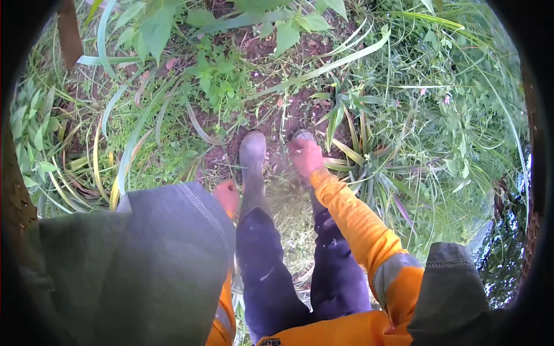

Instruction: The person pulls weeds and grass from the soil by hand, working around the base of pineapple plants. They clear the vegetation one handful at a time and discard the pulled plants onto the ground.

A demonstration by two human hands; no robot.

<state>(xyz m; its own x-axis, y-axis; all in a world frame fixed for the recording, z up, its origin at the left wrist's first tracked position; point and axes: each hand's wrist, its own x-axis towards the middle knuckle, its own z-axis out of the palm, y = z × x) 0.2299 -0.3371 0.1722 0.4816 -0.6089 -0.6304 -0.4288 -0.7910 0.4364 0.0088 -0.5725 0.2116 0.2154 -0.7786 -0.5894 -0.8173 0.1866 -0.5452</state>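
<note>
Out in front of me, my right hand is closed above the right boot, its fingers curled in. Whatever it may grip is too small to make out. My left hand is a loose fist beside the left boot, partly hidden by a grey-green cloth flap. I cannot tell whether something is inside it. An orange sleeve with a grey band covers my right arm. A spiky, long-leaved plant grows just right of my right hand.
Both boots stand on reddish-brown soil among grass and weeds. Long strap-like leaves arch at the left, and broad green leaves hang at the top. Dense grass and small pink flowers are at the right.
</note>
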